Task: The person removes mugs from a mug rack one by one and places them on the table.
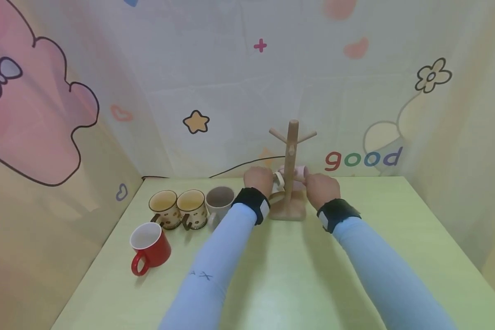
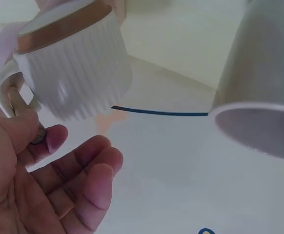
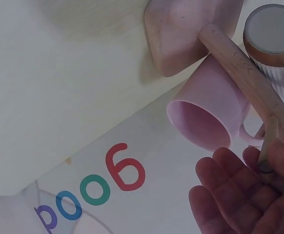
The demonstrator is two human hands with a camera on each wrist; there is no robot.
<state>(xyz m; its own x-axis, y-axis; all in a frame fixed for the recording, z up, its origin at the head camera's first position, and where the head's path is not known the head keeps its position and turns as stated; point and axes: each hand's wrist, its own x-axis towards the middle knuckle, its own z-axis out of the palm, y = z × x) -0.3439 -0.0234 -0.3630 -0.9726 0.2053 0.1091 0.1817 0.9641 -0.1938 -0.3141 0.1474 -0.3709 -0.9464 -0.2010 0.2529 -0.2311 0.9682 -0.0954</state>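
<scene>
A wooden mug rack (image 1: 290, 160) stands at the back of the table, with my hands on either side of it. My left hand (image 2: 59, 180) pinches the tip of one lower peg between thumb and index finger. On that peg a white ribbed mug (image 2: 78, 68) with a brown base hangs by its handle. My right hand (image 3: 249, 195) pinches the end of another peg (image 3: 270, 139), its other fingers loosely bent. Close to those fingers, a pink mug (image 3: 210, 97) hangs on the rack, mouth tilted down. Both hands partly hide the mugs in the head view.
Left of the rack stand a grey mug (image 1: 217, 210) and two dotted yellowish mugs (image 1: 169, 217) in a row. A red mug (image 1: 158, 250) is nearer the front left. Behind the table hangs a printed cloth (image 1: 231, 82).
</scene>
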